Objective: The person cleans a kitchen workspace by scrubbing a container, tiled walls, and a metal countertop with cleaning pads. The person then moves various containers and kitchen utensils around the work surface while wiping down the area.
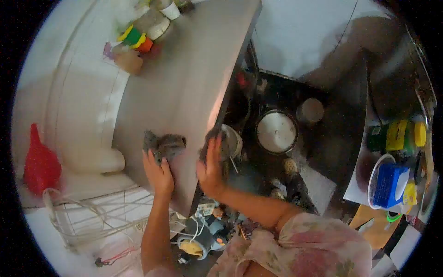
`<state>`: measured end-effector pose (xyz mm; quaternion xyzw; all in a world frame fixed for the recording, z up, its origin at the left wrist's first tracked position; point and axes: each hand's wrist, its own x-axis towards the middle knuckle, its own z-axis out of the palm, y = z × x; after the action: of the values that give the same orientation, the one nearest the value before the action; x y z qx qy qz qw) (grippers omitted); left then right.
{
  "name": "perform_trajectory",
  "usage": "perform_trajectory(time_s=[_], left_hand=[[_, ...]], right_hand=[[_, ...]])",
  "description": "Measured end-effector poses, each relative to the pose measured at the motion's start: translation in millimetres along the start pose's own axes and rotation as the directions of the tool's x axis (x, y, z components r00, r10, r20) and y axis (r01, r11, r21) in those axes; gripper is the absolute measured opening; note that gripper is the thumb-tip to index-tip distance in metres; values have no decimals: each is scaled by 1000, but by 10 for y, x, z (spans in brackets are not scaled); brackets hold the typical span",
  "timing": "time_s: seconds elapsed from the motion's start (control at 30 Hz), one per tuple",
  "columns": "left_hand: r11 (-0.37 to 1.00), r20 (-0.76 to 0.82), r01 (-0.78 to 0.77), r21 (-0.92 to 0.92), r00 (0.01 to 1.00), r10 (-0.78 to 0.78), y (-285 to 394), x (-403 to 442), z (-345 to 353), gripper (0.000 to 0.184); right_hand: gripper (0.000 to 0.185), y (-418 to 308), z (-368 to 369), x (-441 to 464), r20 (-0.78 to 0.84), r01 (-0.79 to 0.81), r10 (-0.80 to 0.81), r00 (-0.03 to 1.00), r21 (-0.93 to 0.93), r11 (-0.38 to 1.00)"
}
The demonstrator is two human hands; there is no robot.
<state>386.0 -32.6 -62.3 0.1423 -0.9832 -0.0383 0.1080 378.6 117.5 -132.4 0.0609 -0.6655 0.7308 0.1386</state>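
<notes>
My left hand (159, 175) lies on the brown-grey countertop (184, 78) with its fingers stretched out. Its fingertips touch a crumpled grey cloth (167, 145). At the counter's right-hand edge, my right hand (211, 168) has its fingers pressed over a dark cloth (213, 134) that bends round the edge. Part of that cloth is hidden under the fingers.
Small pots (134, 38) and a white cup (170, 10) stand at the counter's far end. A red funnel (41, 166) is at left. Below are a round white-topped container (277, 132) and a grey bucket (203, 240). Green-yellow bottles (399, 136) stand right.
</notes>
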Motion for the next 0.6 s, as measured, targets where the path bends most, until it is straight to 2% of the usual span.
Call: perform_trajectory(time_s=[0.03, 0.13, 0.27, 0.3, 0.33, 0.37, 0.43, 0.53, 0.6], left_hand=[[999, 25, 40, -10, 999, -40, 27, 4, -12, 54], [1000, 7, 9, -6, 1000, -9, -36, -3, 33, 54], [997, 36, 78, -14, 996, -78, -4, 33, 42, 56], [997, 39, 83, -5, 996, -82, -52, 25, 83, 56], [996, 44, 89, 6, 995, -90, -100, 37, 97, 56], [998, 40, 62, -7, 997, -62, -98, 61, 98, 56], [999, 37, 25, -29, 999, -23, -90, 69, 71, 56], [997, 39, 20, -75, 999, -17, -33, 79, 31, 56], [997, 42, 11, -74, 999, -8, 0, 78, 7, 55]], right_hand=[[65, 68, -81, 435, -42, -15, 15, 999, -18, 1000], [66, 392, -309, 1650, -151, -46, 28, 988, -118, 992], [70, 856, -699, 3291, -196, -53, 6, 981, -240, 969], [70, 1011, -820, 3719, -186, 16, -64, 981, -253, 967], [71, 1128, -945, 4187, -177, -23, -30, 984, -287, 958], [61, 1337, -1036, 4589, -253, 30, -169, 953, -476, 879], [46, 1064, -1300, 5009, -121, -185, 166, 979, -172, 968], [35, 1467, -1277, 5254, -201, -133, 96, 975, -183, 974], [49, 1353, -1186, 4882, -196, -157, 115, 974, -214, 964]])
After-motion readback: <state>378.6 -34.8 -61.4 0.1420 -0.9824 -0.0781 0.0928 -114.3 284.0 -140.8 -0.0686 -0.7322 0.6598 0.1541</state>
